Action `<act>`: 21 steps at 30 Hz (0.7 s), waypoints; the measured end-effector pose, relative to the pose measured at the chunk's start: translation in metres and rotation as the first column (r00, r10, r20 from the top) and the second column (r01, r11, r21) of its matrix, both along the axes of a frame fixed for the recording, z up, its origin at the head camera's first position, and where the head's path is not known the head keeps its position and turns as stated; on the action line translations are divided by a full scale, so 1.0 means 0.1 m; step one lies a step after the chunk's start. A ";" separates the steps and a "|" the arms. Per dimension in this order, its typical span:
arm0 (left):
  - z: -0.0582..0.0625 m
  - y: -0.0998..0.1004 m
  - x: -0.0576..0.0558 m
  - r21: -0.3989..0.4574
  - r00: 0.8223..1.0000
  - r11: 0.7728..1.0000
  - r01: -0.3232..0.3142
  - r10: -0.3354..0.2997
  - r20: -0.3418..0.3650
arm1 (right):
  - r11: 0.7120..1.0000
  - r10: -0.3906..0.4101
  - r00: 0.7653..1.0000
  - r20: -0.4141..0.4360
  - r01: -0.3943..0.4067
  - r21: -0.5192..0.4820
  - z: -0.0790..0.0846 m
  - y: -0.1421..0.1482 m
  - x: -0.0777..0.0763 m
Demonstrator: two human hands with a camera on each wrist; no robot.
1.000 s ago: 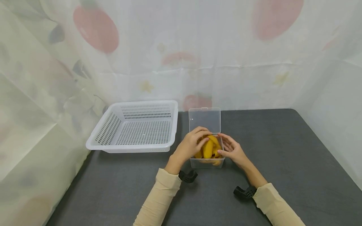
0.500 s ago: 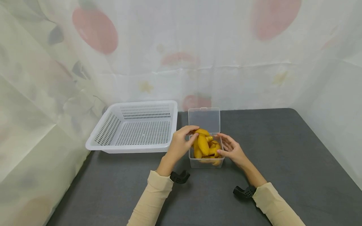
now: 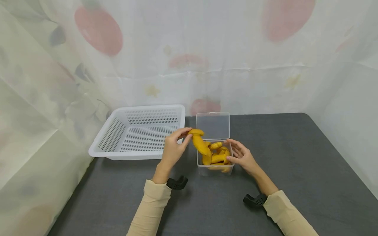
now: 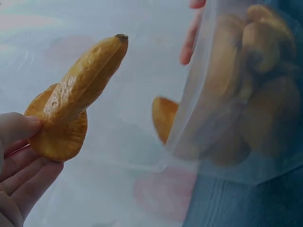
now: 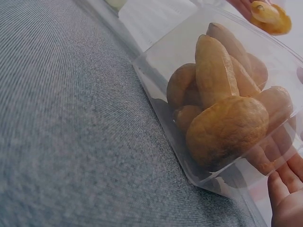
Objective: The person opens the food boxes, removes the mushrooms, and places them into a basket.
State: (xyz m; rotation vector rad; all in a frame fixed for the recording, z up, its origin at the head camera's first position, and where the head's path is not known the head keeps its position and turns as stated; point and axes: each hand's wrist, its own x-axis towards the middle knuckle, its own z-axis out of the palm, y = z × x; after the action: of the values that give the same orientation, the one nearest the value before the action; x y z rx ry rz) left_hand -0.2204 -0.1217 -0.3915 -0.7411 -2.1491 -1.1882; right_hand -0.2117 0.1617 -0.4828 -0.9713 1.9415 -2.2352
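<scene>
My left hand (image 3: 172,149) pinches a yellow-brown mushroom (image 3: 200,144) by its cap. The stem points down and right, in front of or over the left side of a clear plastic box (image 3: 215,171). In the left wrist view, the mushroom (image 4: 83,90) shows a dark stem end, with the thumb on its cap. Several more mushrooms (image 3: 218,158) lie piled in the box; the right wrist view shows these mushrooms (image 5: 227,127) through the wall. My right hand (image 3: 243,157) holds the box at its right side, thumb near the front corner, fingers near the back one.
The box's clear lid (image 3: 213,126) stands raised at its back. Left of the box is a white perforated basket (image 3: 141,155), its bottom bare, on the dark grey table (image 3: 280,147). A printed curtain (image 3: 236,88) hangs behind, and cloth hangs at both sides.
My left hand has lifted the mushroom out of the pile and moved left with it, toward the basket. My right hand stays at the box.
</scene>
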 end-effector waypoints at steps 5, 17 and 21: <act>0.02 -0.15 -0.02 0.046 0.999 0.998 -0.039 0.039 0.020 | 1.000 0.003 1.000 0.011 -0.003 0.001 0.00 -0.01 0.00; 0.07 -0.41 -0.08 0.142 0.991 0.981 -0.131 0.124 0.056 | 1.000 0.004 1.000 -0.007 -0.005 -0.009 0.01 0.00 0.00; 0.06 -0.50 -0.11 0.159 0.984 0.974 -0.163 0.147 0.104 | 1.000 0.005 1.000 -0.012 -0.005 -0.010 0.01 0.00 0.00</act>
State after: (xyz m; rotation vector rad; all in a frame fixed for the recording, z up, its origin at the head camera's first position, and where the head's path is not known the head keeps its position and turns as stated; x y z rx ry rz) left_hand -0.2310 -0.1712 -0.3850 -0.4453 -2.1065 -1.3207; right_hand -0.2117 0.1615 -0.4819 -0.9917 1.9322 -2.2438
